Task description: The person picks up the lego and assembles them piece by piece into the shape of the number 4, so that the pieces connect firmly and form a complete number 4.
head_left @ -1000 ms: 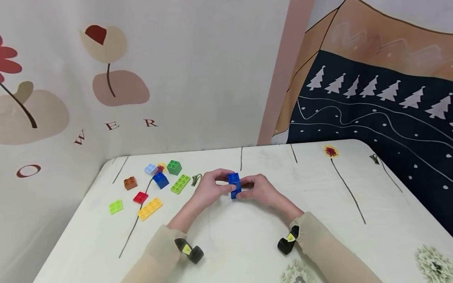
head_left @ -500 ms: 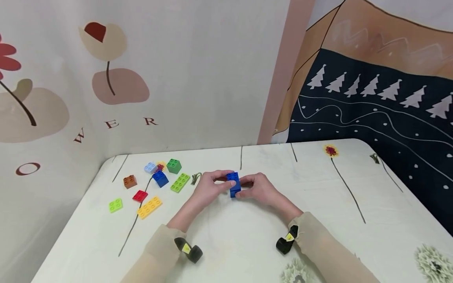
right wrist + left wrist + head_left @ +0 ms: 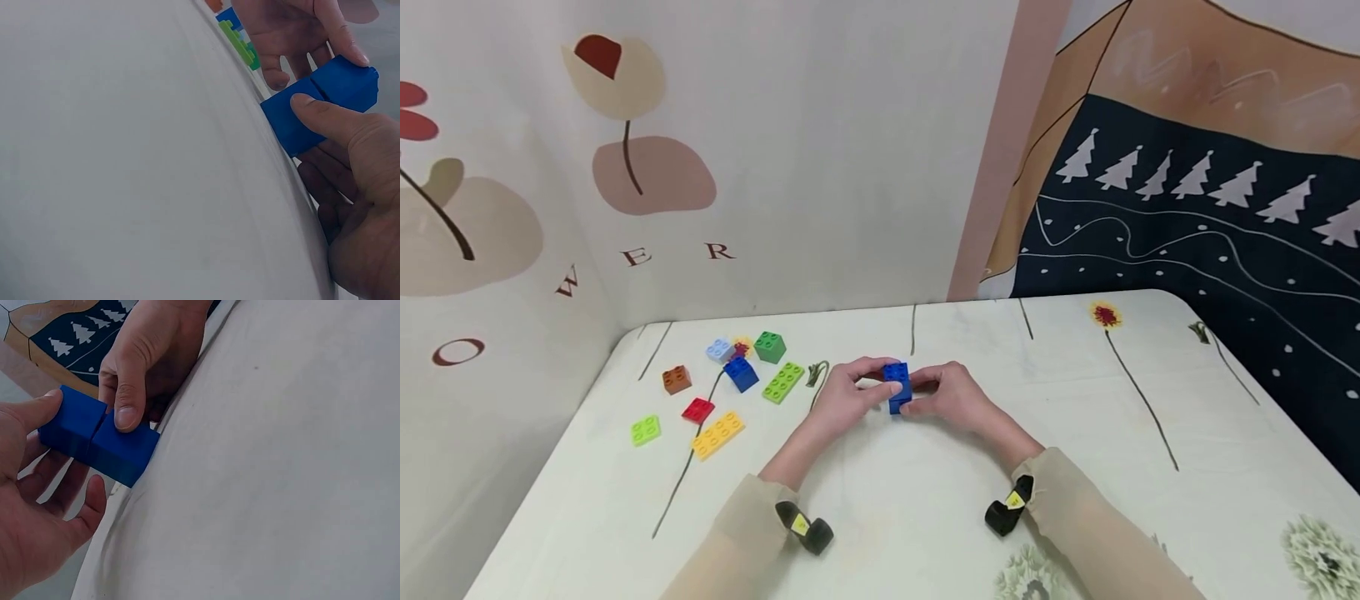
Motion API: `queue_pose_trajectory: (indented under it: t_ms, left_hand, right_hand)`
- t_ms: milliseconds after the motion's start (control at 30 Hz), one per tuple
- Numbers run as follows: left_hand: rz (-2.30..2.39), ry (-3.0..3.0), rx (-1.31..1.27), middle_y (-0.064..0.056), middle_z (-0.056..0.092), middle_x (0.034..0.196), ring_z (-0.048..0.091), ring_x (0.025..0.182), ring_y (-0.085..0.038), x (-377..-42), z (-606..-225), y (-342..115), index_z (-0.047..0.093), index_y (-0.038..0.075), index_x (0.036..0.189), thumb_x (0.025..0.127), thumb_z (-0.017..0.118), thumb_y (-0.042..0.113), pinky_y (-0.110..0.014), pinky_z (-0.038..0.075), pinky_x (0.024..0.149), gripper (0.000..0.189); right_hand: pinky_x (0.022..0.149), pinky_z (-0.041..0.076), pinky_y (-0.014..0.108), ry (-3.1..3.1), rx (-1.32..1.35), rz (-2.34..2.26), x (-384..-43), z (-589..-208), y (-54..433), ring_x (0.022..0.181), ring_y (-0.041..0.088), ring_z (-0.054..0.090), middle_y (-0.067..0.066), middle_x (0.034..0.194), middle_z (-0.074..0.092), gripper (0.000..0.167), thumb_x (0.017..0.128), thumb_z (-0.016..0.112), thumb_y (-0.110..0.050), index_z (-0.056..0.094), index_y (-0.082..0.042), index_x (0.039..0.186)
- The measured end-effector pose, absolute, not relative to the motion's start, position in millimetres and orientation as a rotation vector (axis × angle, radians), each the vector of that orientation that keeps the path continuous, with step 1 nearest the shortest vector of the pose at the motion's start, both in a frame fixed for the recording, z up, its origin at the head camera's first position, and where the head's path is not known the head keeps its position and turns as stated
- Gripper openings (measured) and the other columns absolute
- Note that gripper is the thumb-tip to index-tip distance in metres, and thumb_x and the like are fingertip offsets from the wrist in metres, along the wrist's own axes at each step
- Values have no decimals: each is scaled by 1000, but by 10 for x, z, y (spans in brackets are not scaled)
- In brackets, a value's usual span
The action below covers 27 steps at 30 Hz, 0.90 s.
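Note:
Two blue toy building bricks stand one on top of the other near the middle of the table, with a thin seam between them in both wrist views. My left hand (image 3: pixel 841 402) pinches the upper blue brick (image 3: pixel 72 422) between thumb and fingers. From the other side, my right hand (image 3: pixel 957 400) grips the lower blue brick (image 3: pixel 282 122), its thumb on the near face. Studs show on top of the upper brick in the head view. Whether the bricks are fully pressed together I cannot tell.
Loose bricks lie left of my hands: a blue one (image 3: pixel 741 375), dark green (image 3: pixel 770 347), light blue (image 3: pixel 719 350), brown (image 3: pixel 677 380), red (image 3: pixel 697 410), yellow (image 3: pixel 718 435), a long lime one (image 3: pixel 783 382) and a small lime one (image 3: pixel 645 431). A printed cloth covers the table (image 3: pixel 880 517).

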<state>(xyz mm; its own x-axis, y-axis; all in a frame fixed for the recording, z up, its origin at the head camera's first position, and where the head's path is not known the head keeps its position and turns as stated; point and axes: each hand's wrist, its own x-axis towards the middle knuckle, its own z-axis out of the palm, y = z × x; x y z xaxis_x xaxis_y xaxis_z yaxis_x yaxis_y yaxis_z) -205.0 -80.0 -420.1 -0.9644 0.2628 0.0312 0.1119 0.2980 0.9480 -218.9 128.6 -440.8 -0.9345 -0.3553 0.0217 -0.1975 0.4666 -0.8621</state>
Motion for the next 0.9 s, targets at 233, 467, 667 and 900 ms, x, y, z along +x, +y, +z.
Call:
queue_pose_trajectory:
  t_ms: [233, 467, 667, 900]
  left_hand:
    - [1794, 2444, 444, -4, 73, 112, 64, 107, -21, -2048, -4265, -788, 74, 9, 124, 92, 78, 13, -42, 55, 94, 32]
    - [1723, 2494, 462, -1, 74, 107, 63, 102, -20, -2055, -4205, -778, 75, 9, 123, 92, 79, 15, -35, 50, 88, 31]
    - [1665, 2526, 452, 1, 74, 105, 64, 102, -19, -2073, -4182, -771, 76, 11, 121, 91, 81, 16, -36, 48, 86, 31]
    - [1671, 2568, 428, 3, 74, 104, 63, 101, -21, -2048, -4196, -744, 76, 12, 120, 90, 82, 19, -37, 46, 87, 32]
  right_hand:
    - [94, 54, 41, 2553, -476, -1468, -2190, -4421, 1286, 100, 18, 70, 3, 103, 77, 39, 78, 91, -17, 78, -4, 112]
    - [94, 54, 41, 2557, -446, -1456, -2193, -4394, 1277, 99, 17, 70, 1, 101, 77, 38, 77, 92, -16, 79, -5, 111]
    - [96, 53, 41, 2525, -452, -1449, -2221, -4384, 1283, 100, 18, 71, 3, 101, 78, 36, 78, 92, -14, 79, -4, 110]
    - [98, 53, 41, 2504, -451, -1458, -2232, -4390, 1301, 102, 19, 71, 4, 102, 78, 37, 78, 91, -13, 79, -4, 112]
